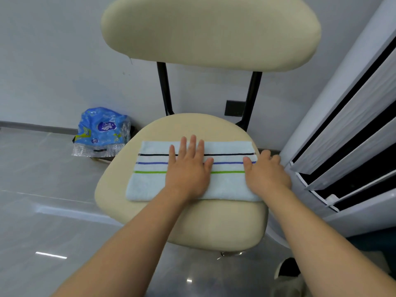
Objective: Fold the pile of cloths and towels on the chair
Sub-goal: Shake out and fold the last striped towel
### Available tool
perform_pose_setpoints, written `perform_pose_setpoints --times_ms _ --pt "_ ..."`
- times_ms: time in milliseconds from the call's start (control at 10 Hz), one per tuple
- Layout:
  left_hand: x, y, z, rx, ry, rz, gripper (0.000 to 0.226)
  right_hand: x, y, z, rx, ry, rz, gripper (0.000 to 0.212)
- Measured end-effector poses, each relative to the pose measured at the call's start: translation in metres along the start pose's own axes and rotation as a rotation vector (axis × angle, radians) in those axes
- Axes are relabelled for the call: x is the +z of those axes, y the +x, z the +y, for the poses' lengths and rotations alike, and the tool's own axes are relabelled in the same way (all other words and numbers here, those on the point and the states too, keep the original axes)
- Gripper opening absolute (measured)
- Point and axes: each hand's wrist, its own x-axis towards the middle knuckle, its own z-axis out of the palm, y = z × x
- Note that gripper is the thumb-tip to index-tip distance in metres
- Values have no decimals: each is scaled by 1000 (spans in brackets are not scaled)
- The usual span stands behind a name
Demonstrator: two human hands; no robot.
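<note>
A light blue towel point(150, 181) with a black, a blue and a green stripe lies folded in a long rectangle across the beige chair seat point(192, 224). My left hand point(188, 166) lies flat on the towel's middle with straight fingers. My right hand point(265, 170) sits at the towel's right end, its thumb on top and its fingers curled over the edge, gripping that end. No other cloths are in view.
The chair's beige backrest point(210, 31) stands behind the seat on two black posts. A blue plastic bag point(100, 131) lies on the grey floor to the left. A white standing air conditioner point(347, 133) is close on the right. A shoe point(287, 269) shows below.
</note>
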Motion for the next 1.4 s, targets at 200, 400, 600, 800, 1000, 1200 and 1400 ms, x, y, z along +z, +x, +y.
perform_pose_setpoints --times_ms 200,400,600,800,1000,1200,1400 --pt "17 5 15 4 1 -123 66 -3 0 18 97 126 -124 80" --pt "18 2 22 -6 11 -131 67 -16 -2 33 110 201 -312 79" --pt "19 -7 45 19 1 -138 67 -26 -8 38 163 310 -411 78" --pt "23 -10 60 16 -4 -132 68 -40 -4 49 178 761 -301 35" --pt "25 -12 60 22 -21 -112 67 -68 -15 34 8 797 -204 32" --pt "21 -12 59 17 -91 -119 64 -88 -40 -4 -207 604 -20 34" --pt "-10 -4 34 -162 -932 -128 57 -106 -60 -36 -219 792 -31 27"
